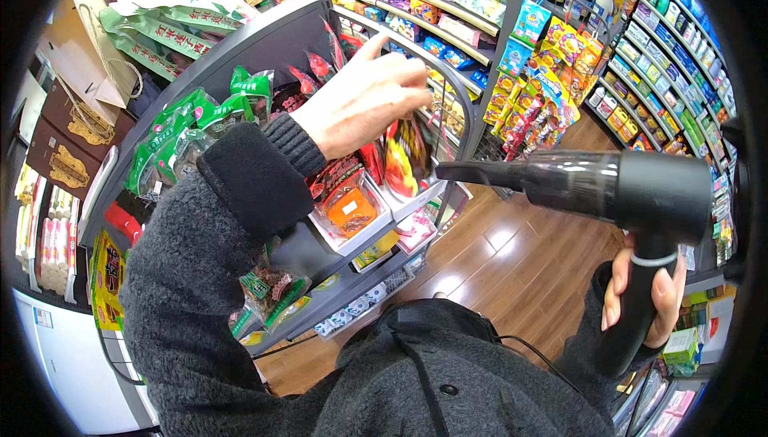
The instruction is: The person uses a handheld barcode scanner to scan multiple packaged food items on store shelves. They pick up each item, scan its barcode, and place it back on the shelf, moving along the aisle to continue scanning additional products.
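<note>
Right hand [644, 293]: closed around the upright black handle of a black handheld blower [632, 197]. Fingers wrap the grip fully, thumb on the far side; hold appears firm. From the grip, the blower's body sits directly above, and its tapered translucent nozzle [488, 173] runs out to the left, level, ending just short of the snack packets.

Left hand [364, 101]: raised above and to the left of the nozzle tip, fingers bunched downward onto the top edge of a red-and-yellow snack packet [404, 161]. The pinch looks nearly closed on the packet's upper seam, index finger lifted clear (the contact itself is partly hidden by the knuckles). The packet hangs just below the fingertips, standing in a white display tray [416, 201].

Surroundings, relative to the left-hand grip — an orange-labelled packet [350, 209] lies in a neighbouring white tray below and to the left; green packets [180, 129] stand further left along the same grey shelf unit [264, 41]. Behind and to the right of the grip, a hanging rack of bright packets [540, 77] and long stocked shelves [672, 53]. Below the nozzle, wooden floor [512, 265].
</note>
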### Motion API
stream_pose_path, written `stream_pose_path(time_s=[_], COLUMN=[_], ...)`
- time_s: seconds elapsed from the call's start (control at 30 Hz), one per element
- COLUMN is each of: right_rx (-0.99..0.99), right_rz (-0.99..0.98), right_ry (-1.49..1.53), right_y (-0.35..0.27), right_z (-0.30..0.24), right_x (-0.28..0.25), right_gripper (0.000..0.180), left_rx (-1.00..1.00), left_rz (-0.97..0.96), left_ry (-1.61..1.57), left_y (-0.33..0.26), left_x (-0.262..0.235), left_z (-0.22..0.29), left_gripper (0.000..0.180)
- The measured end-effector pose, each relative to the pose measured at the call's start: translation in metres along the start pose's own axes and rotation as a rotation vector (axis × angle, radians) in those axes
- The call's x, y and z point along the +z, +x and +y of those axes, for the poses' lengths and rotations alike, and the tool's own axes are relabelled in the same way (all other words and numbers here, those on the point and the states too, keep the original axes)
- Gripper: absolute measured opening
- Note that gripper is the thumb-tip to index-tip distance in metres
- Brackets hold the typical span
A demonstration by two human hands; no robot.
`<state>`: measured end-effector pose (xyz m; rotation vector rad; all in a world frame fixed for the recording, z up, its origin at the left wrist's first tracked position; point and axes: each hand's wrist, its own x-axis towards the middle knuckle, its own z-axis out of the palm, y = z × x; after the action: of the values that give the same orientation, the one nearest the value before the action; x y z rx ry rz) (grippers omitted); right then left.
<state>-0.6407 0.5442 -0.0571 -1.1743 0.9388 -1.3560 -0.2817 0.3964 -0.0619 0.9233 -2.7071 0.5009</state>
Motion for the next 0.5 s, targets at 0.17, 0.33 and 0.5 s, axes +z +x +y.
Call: stream_pose_path(time_s=[0.17, 0.33, 0.5], right_rx=[-0.019, -0.015, 0.115], right_rz=[-0.033, -0.240, -0.208], right_ry=[0.111, 0.247, 0.315], right_y=[-0.025, -0.033, -0.028], right_z=[-0.003, -0.005, 0.004], right_x=[-0.037, -0.062, -0.030], right_gripper=[0.068, 0.069, 0.076], left_rx=[-0.247, -0.029, 0.007], left_rz=[0.001, -0.382, -0.343], left_ry=[-0.141, -0.183, 0.059], left_y=[-0.014, -0.042, -0.042], left_x=[-0.015, -0.003, 0.030], left_z=[-0.010, -0.026, -0.036], left_gripper=[0.051, 0.050, 0.029])
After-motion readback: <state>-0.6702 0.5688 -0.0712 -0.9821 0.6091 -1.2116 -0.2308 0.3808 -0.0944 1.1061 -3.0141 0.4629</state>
